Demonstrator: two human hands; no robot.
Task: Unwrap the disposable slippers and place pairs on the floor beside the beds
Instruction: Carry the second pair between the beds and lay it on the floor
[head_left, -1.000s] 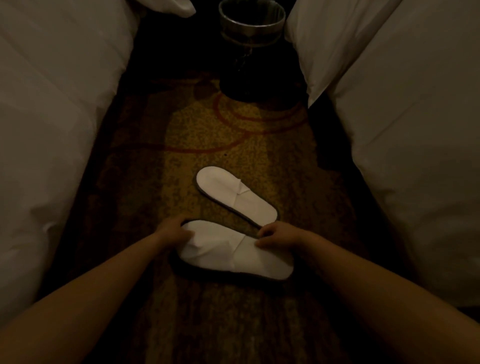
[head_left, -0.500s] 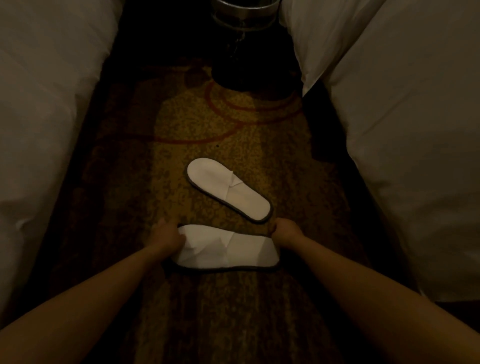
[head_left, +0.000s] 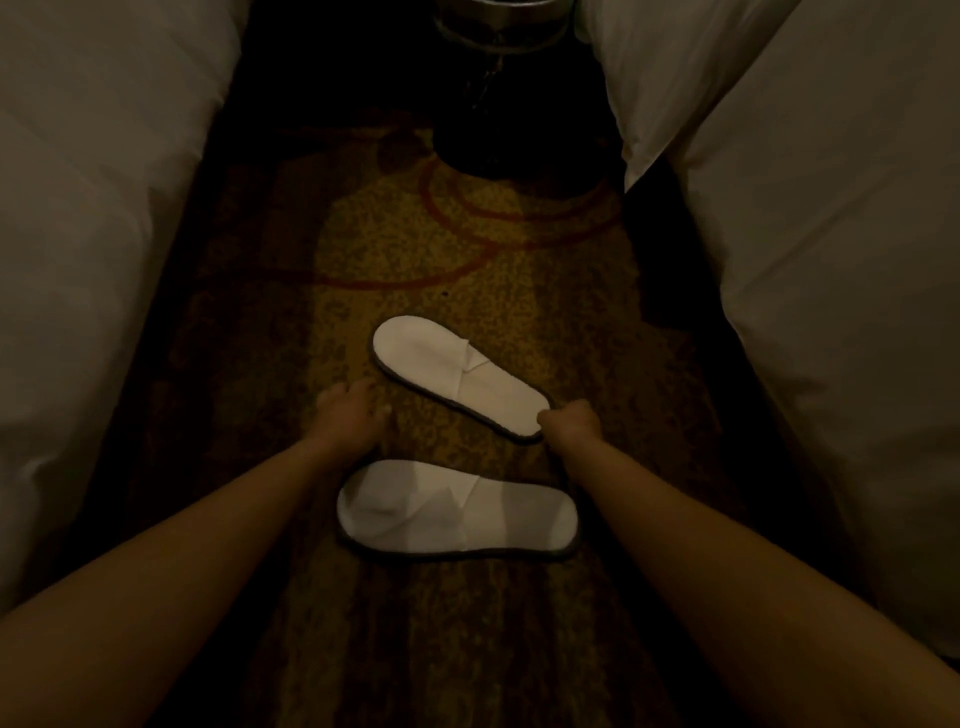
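Note:
Two flat white disposable slippers with dark edging lie on the patterned carpet between two beds. The near slipper (head_left: 457, 512) lies crosswise, free of both hands. The far slipper (head_left: 460, 376) lies at a slant, toe end to the upper left. My right hand (head_left: 574, 423) pinches the far slipper's lower right heel end. My left hand (head_left: 350, 413) hovers just left of the far slipper with fingers spread, holding nothing; whether it touches the slipper is unclear.
White bedding hangs down on the left (head_left: 93, 234) and on the right (head_left: 831, 234), narrowing the aisle. A dark metal-rimmed bin (head_left: 498, 78) stands at the far end of the carpet (head_left: 415, 249). The room is dim.
Both hands let go of the near slipper, which now rests on the carpet. They moved forward to the far slipper, and my right hand took its heel end.

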